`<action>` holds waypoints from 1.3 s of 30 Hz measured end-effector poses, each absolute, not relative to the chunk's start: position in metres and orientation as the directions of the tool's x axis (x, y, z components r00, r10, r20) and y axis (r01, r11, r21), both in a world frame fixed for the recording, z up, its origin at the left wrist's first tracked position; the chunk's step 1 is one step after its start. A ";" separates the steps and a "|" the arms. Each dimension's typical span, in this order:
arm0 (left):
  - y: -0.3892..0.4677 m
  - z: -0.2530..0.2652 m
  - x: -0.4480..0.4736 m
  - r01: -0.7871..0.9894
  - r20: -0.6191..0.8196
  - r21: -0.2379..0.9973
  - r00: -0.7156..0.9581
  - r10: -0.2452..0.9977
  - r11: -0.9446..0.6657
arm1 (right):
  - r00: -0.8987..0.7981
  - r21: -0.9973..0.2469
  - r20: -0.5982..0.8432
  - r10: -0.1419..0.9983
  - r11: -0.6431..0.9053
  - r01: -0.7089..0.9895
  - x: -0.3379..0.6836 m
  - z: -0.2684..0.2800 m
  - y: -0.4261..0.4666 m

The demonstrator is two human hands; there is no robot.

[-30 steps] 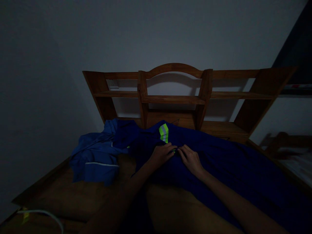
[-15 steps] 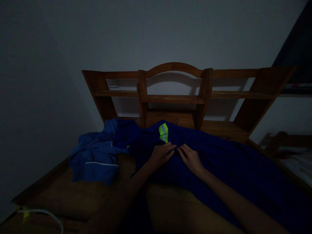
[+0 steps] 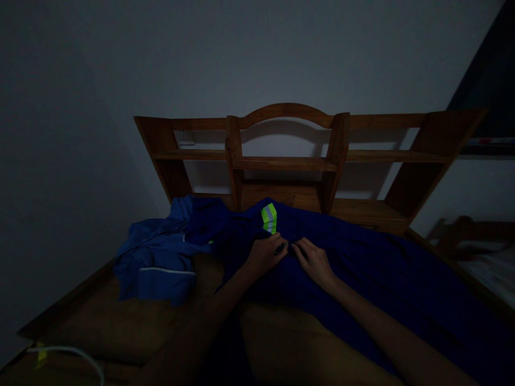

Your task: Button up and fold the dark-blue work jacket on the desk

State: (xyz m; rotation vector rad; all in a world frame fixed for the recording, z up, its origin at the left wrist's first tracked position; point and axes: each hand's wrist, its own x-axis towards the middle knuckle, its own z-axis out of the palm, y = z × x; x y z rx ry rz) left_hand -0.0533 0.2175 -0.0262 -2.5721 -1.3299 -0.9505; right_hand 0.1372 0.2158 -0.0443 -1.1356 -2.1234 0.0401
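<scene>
A dark blue garment [image 3: 362,268] with a yellow-green and silver reflective patch [image 3: 269,218] is spread out in front of me. My left hand [image 3: 266,253] is closed on its cloth just below the patch. Between the left thumb and fingers shows a small dark piece with a pale glint; whether it is cloth or a small tool I cannot make out. Close by on the right, my right hand [image 3: 316,261] pinches the same garment, its fingertips a little apart from the left ones. Dim light hides the detail at the fingertips.
A lighter blue garment [image 3: 161,268] with white piping lies crumpled to the left. Behind stands a wooden headboard with shelves [image 3: 285,163] against the wall. A pale cable [image 3: 76,351] curves over the brown surface [image 3: 100,316] at lower left.
The left hand has turned slightly, and more of the small dark piece shows between its fingers. The right hand stays almost where it was.
</scene>
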 end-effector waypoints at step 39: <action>0.246 -0.031 -0.081 0.760 0.416 0.017 0.586 0.695 -0.650 | -0.072 -0.447 0.731 0.678 0.557 0.700 0.195 -0.026 0.222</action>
